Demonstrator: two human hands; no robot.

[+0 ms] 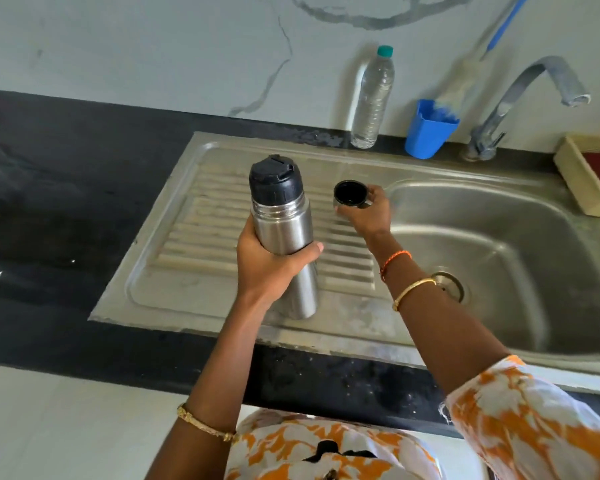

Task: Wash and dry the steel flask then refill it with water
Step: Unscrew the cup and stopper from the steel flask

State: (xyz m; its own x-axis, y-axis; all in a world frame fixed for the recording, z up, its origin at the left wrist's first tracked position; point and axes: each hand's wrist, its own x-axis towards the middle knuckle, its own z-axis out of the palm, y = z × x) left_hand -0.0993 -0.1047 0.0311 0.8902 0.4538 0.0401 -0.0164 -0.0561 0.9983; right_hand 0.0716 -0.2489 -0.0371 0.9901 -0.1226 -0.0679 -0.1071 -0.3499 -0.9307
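Note:
My left hand [269, 259] grips the steel flask [283, 230] round its middle and holds it upright above the ribbed drainboard [201, 233]. A black stopper [275, 181] sits in the flask's neck. My right hand [369, 211] holds the flask's cup cap [350, 192], steel outside and black inside, with its opening facing up, over the drainboard near the basin's left rim. The steel sink basin [499, 258] lies to the right, with a curved tap [520, 98] behind it.
A clear plastic water bottle [373, 98] with a teal cap stands at the wall behind the drainboard. Beside it a blue cup [428, 131] holds a bottle brush [465, 77]. A cream tray [584, 178] sits far right. Black countertop [66, 209] extends left.

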